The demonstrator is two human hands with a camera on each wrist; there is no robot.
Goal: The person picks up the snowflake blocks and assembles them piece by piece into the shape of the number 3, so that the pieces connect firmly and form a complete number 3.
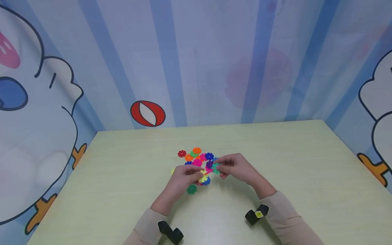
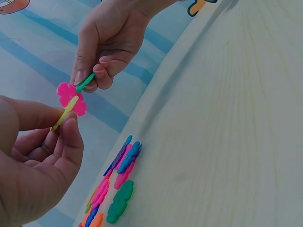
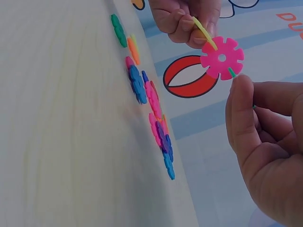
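Pink disc point(image 3: 231, 55), probably light, stiff, slick plastic best pinched by its rim, sits above the table point(image 1: 291, 153) between the left hand point(image 1: 183, 177), fingertips closed on the yellow disc point(image 2: 65, 114), and right hand point(image 1: 238, 167), pinching the green disc point(image 1: 215, 168).

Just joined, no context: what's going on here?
A person is working with small notched plastic discs. The left hand pinches a yellow disc and the right hand pinches a green disc. A pink disc is up between them, meeting the yellow one on one side and the green one on another; how deep they slot in isn't clear. More discs in several colors lie on the table near the hands.
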